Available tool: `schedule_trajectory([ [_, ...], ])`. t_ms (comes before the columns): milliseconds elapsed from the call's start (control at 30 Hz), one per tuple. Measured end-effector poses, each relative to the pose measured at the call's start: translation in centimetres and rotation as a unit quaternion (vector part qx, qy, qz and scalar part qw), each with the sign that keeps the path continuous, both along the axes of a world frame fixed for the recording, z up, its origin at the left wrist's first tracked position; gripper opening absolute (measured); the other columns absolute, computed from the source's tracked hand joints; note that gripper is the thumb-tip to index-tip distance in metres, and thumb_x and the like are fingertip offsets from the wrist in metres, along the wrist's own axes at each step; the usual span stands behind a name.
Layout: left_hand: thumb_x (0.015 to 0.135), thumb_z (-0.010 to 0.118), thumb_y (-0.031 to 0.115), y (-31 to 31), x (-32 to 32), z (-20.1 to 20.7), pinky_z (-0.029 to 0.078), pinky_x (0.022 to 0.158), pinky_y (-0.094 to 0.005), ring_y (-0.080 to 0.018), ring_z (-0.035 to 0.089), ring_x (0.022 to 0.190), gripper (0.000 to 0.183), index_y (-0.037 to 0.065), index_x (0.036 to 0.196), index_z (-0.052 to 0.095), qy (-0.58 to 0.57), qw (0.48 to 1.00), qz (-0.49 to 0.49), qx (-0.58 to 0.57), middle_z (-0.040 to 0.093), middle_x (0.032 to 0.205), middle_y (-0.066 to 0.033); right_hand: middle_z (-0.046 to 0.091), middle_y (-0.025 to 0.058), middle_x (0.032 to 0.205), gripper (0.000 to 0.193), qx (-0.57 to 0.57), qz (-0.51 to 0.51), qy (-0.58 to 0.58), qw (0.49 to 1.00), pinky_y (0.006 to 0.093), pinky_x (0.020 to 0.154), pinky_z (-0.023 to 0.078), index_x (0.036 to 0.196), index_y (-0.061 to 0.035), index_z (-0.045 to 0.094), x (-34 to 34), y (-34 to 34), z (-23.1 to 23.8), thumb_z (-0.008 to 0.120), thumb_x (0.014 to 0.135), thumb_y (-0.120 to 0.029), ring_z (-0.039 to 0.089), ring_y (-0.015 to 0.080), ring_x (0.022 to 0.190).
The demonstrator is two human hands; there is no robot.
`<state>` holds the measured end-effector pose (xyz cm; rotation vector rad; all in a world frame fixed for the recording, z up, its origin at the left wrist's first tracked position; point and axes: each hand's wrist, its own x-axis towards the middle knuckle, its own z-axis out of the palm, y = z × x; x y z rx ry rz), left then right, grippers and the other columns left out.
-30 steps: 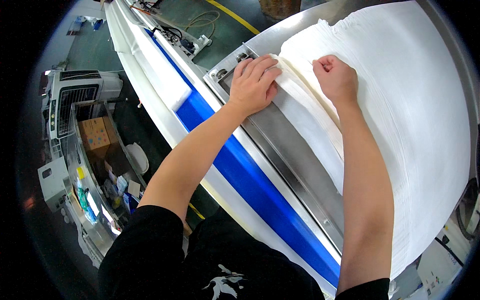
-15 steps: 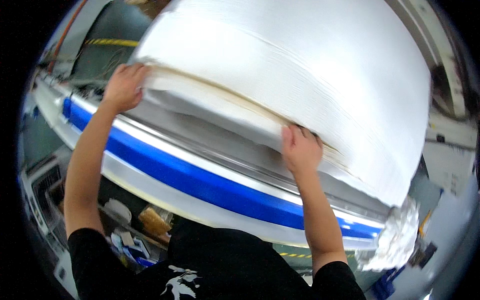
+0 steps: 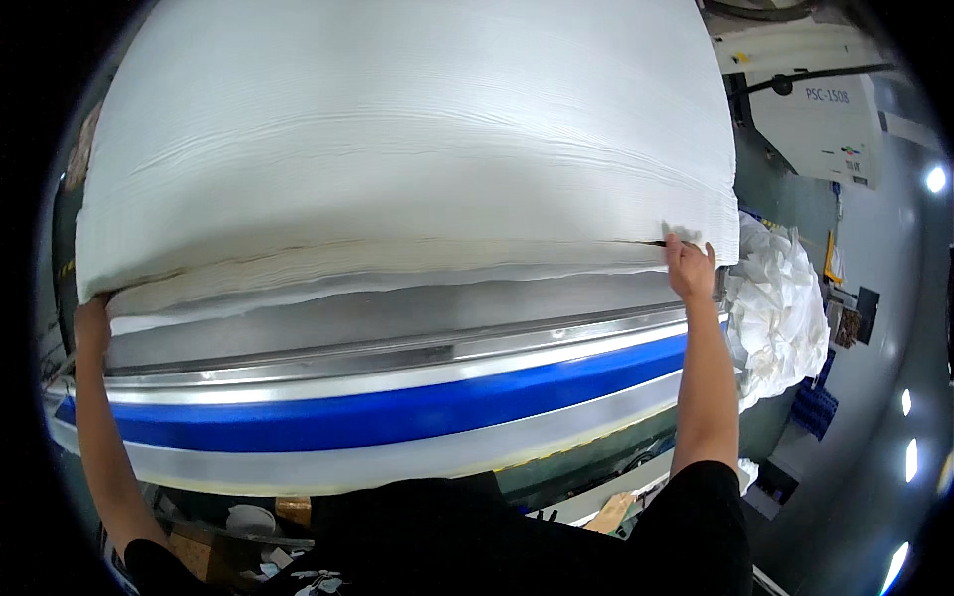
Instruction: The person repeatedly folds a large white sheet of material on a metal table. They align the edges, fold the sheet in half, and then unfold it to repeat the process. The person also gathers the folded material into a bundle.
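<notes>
Both hands grip the thick white stack of paper sheets (image 3: pixel 397 149) at its corners, left hand (image 3: pixel 92 323) and right hand (image 3: pixel 690 268), fingers closed into a gap, upper part slightly raised above the steel bench (image 3: pixel 397 323), the lifting seemingly only begun.

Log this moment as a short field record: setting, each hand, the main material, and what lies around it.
setting: metal machine table with a blue strip along its near edge
material: tall stack of white paper sheets on the table
left hand: at the stack's lower left corner, fingers hidden behind it
right hand: fingers pushed into a gap in the stack's right edge
around: crumpled white sheeting to the right; a white machine beyond it
</notes>
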<state>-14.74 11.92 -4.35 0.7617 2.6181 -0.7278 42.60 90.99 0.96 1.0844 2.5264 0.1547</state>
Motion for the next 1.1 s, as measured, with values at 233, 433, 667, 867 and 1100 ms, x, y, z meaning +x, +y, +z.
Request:
schedule_trajectory([
  [233, 0.082, 0.043, 0.001, -4.8, -4.2, -3.2, 0.047, 0.081, -0.0448, -0.0379, 0.059, 0.091, 0.027, 0.002, 0.101, 0.061, 0.031, 0.999, 0.011, -0.017, 0.063, 0.097, -0.0193, 0.061, 0.0162, 0.112, 0.037, -0.044, -0.068, -0.099, 0.992, 0.0417, 0.096, 0.040, 0.114, -0.0108, 0.059, 8.3, 12.6, 1.1, 0.043, 0.087, -0.031, 0.056, 0.0334, 0.106],
  [433, 0.082, 0.045, 0.001, -7.3, -3.4, -0.3, 0.049, 0.080, -0.0426, -0.0345, 0.060, 0.091, 0.027, 0.004, 0.104, 0.060, 0.079, 0.993, -0.072, -0.040, 0.063, 0.100, -0.0163, 0.061, 0.0133, 0.111, 0.041, -0.002, -0.007, -0.150, 0.989, 0.0409, 0.087, 0.046, 0.115, -0.0126, 0.059, 9.5, 14.3, -2.3, 0.058, 0.074, -0.013, 0.058, 0.0329, 0.100],
  [667, 0.083, 0.044, 0.004, 5.8, 3.0, 4.4, 0.040, 0.092, -0.0431, -0.0253, 0.058, 0.104, 0.039, 0.018, 0.116, 0.059, 0.046, 0.994, -0.025, -0.093, 0.062, 0.112, -0.0079, 0.063, 0.0090, 0.109, 0.046, 0.010, -0.001, -0.159, 0.987, 0.0395, 0.091, 0.042, 0.114, -0.0177, 0.061, 10.2, 13.8, 3.7, 0.054, 0.070, -0.006, 0.059, 0.0287, 0.099],
  [867, 0.082, 0.049, 0.008, 3.2, 3.6, 11.6, 0.037, 0.097, -0.0447, -0.0262, 0.055, 0.107, 0.037, 0.018, 0.117, 0.058, 0.038, 0.991, 0.028, -0.124, 0.060, 0.116, -0.0062, 0.064, 0.0177, 0.103, 0.040, 0.032, 0.019, -0.072, 0.997, 0.0395, 0.083, 0.047, 0.114, -0.0094, 0.060, 13.4, 14.8, 10.0, 0.055, 0.076, 0.000, 0.061, 0.0336, 0.097],
  [1100, 0.081, 0.051, 0.009, -1.5, 8.0, 13.9, 0.037, 0.095, -0.0474, -0.0255, 0.057, 0.105, 0.033, 0.017, 0.111, 0.061, -0.065, 0.981, -0.009, -0.181, 0.063, 0.110, -0.0077, 0.065, 0.0190, 0.094, 0.039, -0.023, 0.041, -0.131, 0.990, 0.0425, 0.077, 0.047, 0.111, -0.0111, 0.061, 20.3, 12.5, 12.1, 0.059, 0.073, -0.003, 0.061, 0.0370, 0.088],
])
